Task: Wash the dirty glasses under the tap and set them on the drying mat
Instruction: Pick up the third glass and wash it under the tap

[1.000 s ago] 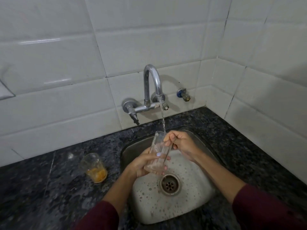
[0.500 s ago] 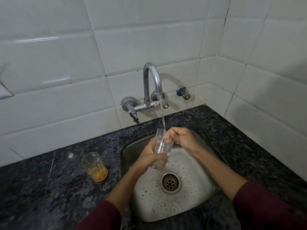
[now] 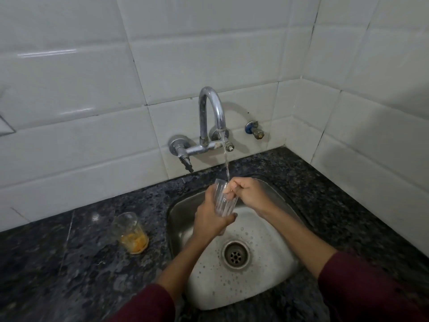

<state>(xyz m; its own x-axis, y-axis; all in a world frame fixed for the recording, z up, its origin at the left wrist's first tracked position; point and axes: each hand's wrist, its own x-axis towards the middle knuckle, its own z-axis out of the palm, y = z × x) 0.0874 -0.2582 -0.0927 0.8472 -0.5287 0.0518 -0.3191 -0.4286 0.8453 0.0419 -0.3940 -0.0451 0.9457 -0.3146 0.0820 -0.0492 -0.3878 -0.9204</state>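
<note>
Left hand (image 3: 210,217) grips glass (image 3: 224,201) — under tap (image 3: 210,117) (water running).

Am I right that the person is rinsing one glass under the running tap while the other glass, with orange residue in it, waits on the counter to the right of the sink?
Not quite: the head view shows the glass with orange residue standing on the counter to the left of the sink, not the right. The rest holds: the left hand and right hand hold the clear glass under the running tap.
</note>
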